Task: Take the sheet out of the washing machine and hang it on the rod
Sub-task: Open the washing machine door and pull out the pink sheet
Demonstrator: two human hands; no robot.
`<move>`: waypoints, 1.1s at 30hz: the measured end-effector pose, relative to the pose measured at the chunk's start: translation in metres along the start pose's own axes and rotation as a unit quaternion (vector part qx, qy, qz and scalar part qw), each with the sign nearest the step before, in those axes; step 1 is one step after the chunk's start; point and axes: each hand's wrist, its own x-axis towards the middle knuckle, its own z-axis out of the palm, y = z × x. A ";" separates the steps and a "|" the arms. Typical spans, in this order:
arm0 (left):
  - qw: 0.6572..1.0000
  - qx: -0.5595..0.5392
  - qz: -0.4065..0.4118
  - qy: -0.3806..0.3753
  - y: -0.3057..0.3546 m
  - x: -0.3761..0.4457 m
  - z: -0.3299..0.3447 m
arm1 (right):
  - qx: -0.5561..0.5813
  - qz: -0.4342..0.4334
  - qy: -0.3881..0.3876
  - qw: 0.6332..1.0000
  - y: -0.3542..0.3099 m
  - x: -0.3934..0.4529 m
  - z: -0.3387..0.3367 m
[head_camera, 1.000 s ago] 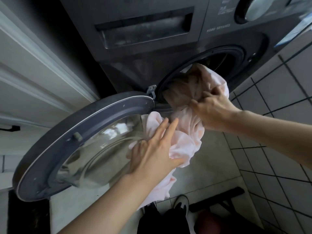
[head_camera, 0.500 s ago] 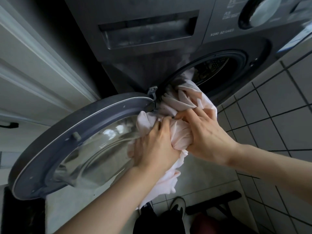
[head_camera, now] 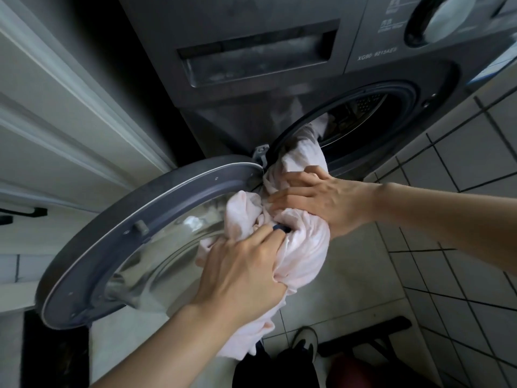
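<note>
A pale pink sheet point(head_camera: 305, 247) trails in a twisted bundle out of the dark grey washing machine point(head_camera: 251, 113), from its round drum opening point(head_camera: 363, 121) down toward the floor. My right hand point(head_camera: 321, 200) grips the sheet just outside the opening, fingers curled over the cloth. Lower and to the left, my left hand point(head_camera: 246, 267) grips the bunched part, fingers dug into the folds. One end of the sheet is still inside the drum. No rod is in view.
The machine's round door point(head_camera: 134, 247) hangs open to the left, its glass bowl right beside my left hand. White cabinet panels point(head_camera: 56, 121) stand at the left. White tiled wall point(head_camera: 461, 247) runs at the right. A shoe point(head_camera: 306, 343) and dark objects lie on the floor below.
More of the sheet has come out of the drum and hangs lower. Both hands have shifted down and regripped, the left one from flat against the cloth to a closed grip.
</note>
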 end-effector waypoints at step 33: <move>0.992 -0.018 -0.116 -0.048 -0.039 -0.027 0.023 | -0.057 0.103 -0.082 0.990 0.078 -0.022 0.050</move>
